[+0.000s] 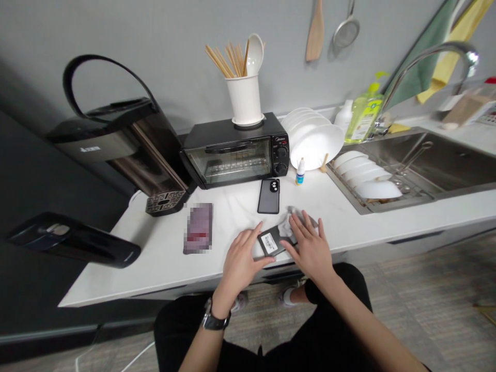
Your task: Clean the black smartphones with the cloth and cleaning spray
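A flat dark grey rectangular object (278, 242) with a white barcode label (268, 242) lies near the counter's front edge. My left hand (241, 257) steadies its left end, index finger at the far corner and thumb along the near edge. My right hand (310, 246) presses a crumpled whitish tissue (285, 228) onto its right part, fingers stretched over the tissue. The object's right end is mostly covered. Just beyond it lies a black-rimmed phone (268, 196), camera side up. A small white dropper bottle (300, 173) with a blue label stands behind.
A blurred-out purple item (198, 228) lies left on the counter (155, 274). A black tumbler (73, 240) and a tall dispenser (127, 144) stand further left. Behind are a toaster oven (236, 155), white plates (315, 144) and a sink (445, 175) holding bowls (372, 178).
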Motion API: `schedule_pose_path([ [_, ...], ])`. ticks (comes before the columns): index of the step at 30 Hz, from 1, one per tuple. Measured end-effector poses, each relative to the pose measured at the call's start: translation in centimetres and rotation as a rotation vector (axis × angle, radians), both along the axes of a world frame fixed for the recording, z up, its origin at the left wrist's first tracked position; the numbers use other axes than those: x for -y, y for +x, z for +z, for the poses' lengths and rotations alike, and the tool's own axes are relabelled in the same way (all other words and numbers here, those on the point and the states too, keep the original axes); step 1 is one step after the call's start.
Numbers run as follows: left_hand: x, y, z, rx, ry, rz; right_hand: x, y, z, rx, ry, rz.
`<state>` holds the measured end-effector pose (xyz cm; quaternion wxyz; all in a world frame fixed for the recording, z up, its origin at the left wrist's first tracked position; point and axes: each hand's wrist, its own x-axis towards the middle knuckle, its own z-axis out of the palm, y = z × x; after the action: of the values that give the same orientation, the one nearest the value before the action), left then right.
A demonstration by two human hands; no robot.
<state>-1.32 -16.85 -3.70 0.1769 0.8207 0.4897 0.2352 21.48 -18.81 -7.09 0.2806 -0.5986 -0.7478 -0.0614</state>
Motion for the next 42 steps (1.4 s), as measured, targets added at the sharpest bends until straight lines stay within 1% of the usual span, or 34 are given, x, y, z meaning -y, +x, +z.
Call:
schedule_pose_path([
  [2, 0.1, 0.0, -0.1, 0.009, 0.006, 0.0, 0.0, -1.9, 0.7, -0.021, -0.051, 0.112],
  [5, 0.1, -0.1, -0.2, 0.009, 0.017, -0.026, 0.9, -4.1, 1.6, -0.063, -0.124, 0.298],
  [7, 0.1, -0.2, -0.2, -0.007, 0.021, -0.03, 1.8, -4.7, 1.9, -0.081, -0.153, 0.374],
  [10, 0.1, -0.1, -0.3, -0.012, 0.022, -0.01, 3.0, -4.0, 1.9, -0.069, -0.189, 0.422],
  [13, 0.2, 0.0, -0.3, 0.01, 0.022, 0.001, 3.7, -2.2, 1.5, -0.033, -0.19, 0.407],
  [15, 0.2, 0.1, -0.2, 0.019, 0.028, 0.005, 3.9, -0.6, 1.1, -0.014, -0.163, 0.359],
  [17, 0.3, 0.2, 0.0, 0.021, 0.03, 0.009, 3.9, 1.0, 0.6, 0.004, -0.134, 0.281],
  [21, 0.2, 0.2, 0.3, 0.018, 0.005, 0.009, 3.1, 3.4, -0.1, 0.033, -0.076, 0.064],
  [24, 0.2, 0.3, 0.3, 0.02, -0.013, 0.012, 2.0, 3.7, -0.4, 0.045, -0.036, -0.026],
  [29, 0.1, 0.4, 0.2, 0.036, -0.012, 0.026, 0.5, 1.9, -0.6, 0.034, 0.001, -0.07],
  [32, 0.2, 0.4, 0.3, 0.04, -0.008, 0.028, 0.1, 1.0, -0.5, 0.022, 0.008, -0.072],
  [35, 0.2, 0.5, 0.3, 0.026, 0.002, 0.032, 0.0, 0.4, 0.1, 0.014, -0.01, -0.019],
  [42, 0.3, 0.6, 0.1, -0.006, 0.046, -0.002, 0.9, -2.3, 1.9, -0.025, -0.137, 0.279],
])
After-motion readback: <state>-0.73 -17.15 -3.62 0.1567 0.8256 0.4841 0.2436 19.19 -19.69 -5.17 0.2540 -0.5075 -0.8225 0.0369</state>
